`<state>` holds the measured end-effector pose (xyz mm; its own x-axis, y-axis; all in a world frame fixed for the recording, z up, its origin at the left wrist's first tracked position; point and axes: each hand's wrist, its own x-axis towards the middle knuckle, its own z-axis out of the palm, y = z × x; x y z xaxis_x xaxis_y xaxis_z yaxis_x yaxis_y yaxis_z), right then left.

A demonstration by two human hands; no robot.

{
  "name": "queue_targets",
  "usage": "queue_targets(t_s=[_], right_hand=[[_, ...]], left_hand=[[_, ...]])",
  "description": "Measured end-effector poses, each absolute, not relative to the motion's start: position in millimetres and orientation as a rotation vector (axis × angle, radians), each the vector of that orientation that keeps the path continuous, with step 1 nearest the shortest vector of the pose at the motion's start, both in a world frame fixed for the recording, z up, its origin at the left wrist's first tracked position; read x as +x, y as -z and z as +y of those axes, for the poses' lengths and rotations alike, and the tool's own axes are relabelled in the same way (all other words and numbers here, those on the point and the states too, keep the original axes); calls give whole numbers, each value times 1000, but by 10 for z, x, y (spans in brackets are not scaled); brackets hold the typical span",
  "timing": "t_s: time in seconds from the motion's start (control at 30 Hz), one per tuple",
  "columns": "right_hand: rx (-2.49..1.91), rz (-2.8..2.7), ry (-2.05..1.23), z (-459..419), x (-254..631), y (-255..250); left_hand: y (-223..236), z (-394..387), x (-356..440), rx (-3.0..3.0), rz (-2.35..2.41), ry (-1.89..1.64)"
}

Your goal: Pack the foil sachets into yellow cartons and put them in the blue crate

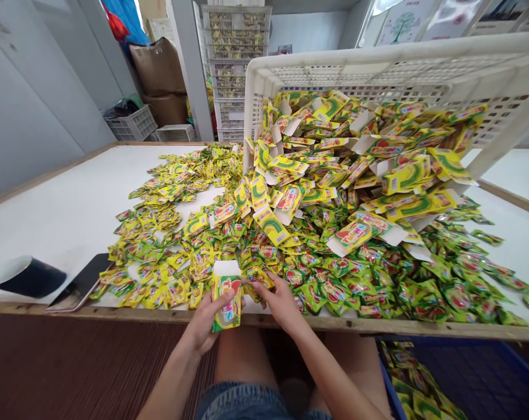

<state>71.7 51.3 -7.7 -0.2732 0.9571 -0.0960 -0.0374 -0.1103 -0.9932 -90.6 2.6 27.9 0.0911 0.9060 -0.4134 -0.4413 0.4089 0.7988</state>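
A small yellow-green carton (228, 300) with a white flap standing up at its top is held in my left hand (205, 324), just over the table's front edge. Beside it, the fingers of my right hand (278, 296) close on a yellow candy packet (260, 280) at the edge of the pile. Yellow packets (159, 286) lie loose to the left of my hands. Green packets with red fruit prints (330, 291) are heaped to the right. The carton's inside is hidden from view.
A white plastic crate (396, 55) lies tipped on the table, cartons (356, 233) spilling out. At left are a phone (83, 283) and a dark cup (32, 277). A blue crate (479, 373) with packets sits below right. Stacked crates (229, 76) stand behind.
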Motion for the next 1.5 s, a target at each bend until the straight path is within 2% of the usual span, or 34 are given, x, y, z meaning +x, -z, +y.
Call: queue_targets(t_s=[0.17, 0.37, 0.53, 0.77, 1.07, 1.37, 1.5], right_hand=[[-1051, -1351, -1450, 499, 759, 59], [-1001, -988, -1474, 452, 743, 157], [-1083, -962, -1174, 424, 856, 55], [-1063, -1534, -715, 506, 1024, -405], [-1038, -2267, -346, 585, 1153, -603], [-1054, -2380, -584, 605, 1242, -840], [-1075, -2451, -567, 670, 1238, -883]], left_hand=[[-258, 28, -847, 636, 1022, -990], [-239, 40, -616, 581, 993, -1149], [-146, 71, -478, 684, 1049, -1088], [-197, 264, -372, 1019, 1070, -970], [-180, 313, -341, 1167, 1051, -998], [-220, 311, -355, 1195, 1052, -914], [-172, 314, -363, 1229, 1058, -897]])
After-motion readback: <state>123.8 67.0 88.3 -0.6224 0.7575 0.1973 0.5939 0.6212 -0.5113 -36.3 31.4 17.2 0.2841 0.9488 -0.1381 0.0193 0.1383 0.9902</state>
